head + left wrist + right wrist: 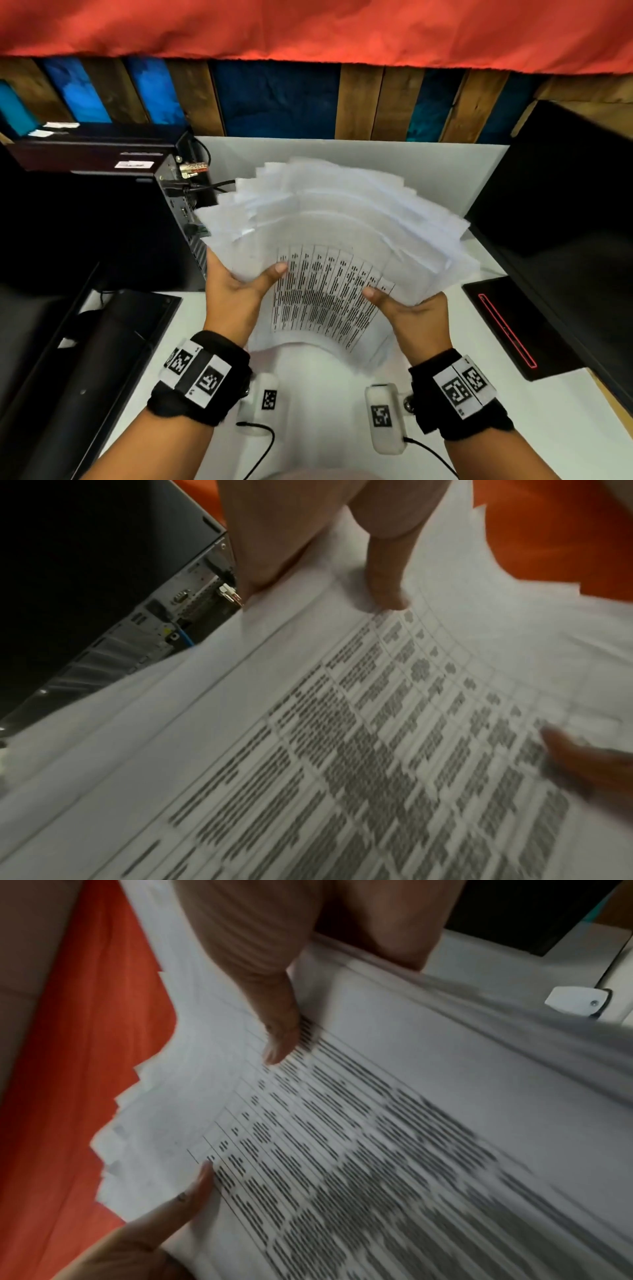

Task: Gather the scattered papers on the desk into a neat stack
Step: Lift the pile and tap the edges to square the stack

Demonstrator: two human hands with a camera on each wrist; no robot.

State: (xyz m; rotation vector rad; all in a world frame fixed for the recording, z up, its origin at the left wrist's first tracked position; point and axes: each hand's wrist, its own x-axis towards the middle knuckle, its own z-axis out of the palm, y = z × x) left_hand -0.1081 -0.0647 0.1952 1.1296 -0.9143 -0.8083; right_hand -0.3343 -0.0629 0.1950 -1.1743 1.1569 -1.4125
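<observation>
Hands grip papers: fanned, uneven, printed table.

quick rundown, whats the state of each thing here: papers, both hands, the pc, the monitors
bundle of white papers with a printed table on top: lifted, fanned, edges uneven, not yet squared
left hand: grip on the bundle's left edge, thumb on top
right hand: grip on the bundle's right edge, thumb on top
black desktop computer: cables plugged in at the back
black monitor: screen dark
</observation>
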